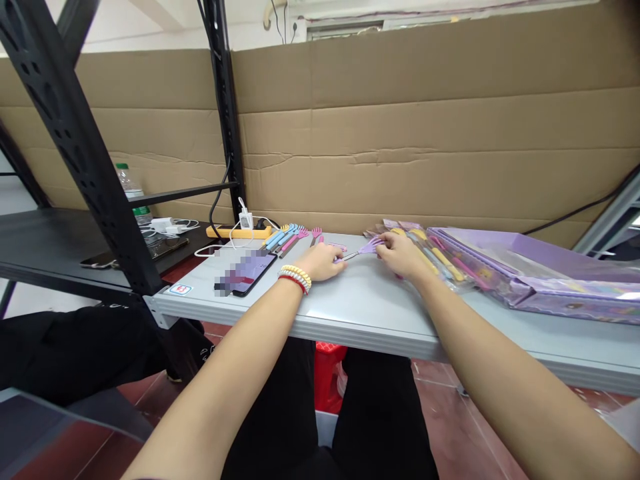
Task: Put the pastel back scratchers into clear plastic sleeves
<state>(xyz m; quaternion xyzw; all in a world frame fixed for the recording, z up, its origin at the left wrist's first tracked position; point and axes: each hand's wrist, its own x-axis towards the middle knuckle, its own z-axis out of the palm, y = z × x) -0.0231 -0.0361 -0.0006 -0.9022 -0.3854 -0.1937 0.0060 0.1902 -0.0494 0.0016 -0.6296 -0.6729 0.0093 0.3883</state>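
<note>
A small purple back scratcher (369,246) with a fanned claw head and a thin metal shaft is held between my hands, just over the grey table. My left hand (321,261) is closed around its handle end. At the claw end, my right hand (396,256) pinches the tips between thumb and fingers. Beyond my left hand lies a row of similar back scratchers (285,239) in blue, yellow and pink. Close to my right hand are several back scratchers in clear plastic bags (440,257).
A phone (256,272) lies left of my left wrist. Behind it sits a yellow power strip (240,233) with white cables. A purple open box (555,300) stands at the right. Cardboard (425,133) lines the back, and a black shelf post (85,153) rises at the left.
</note>
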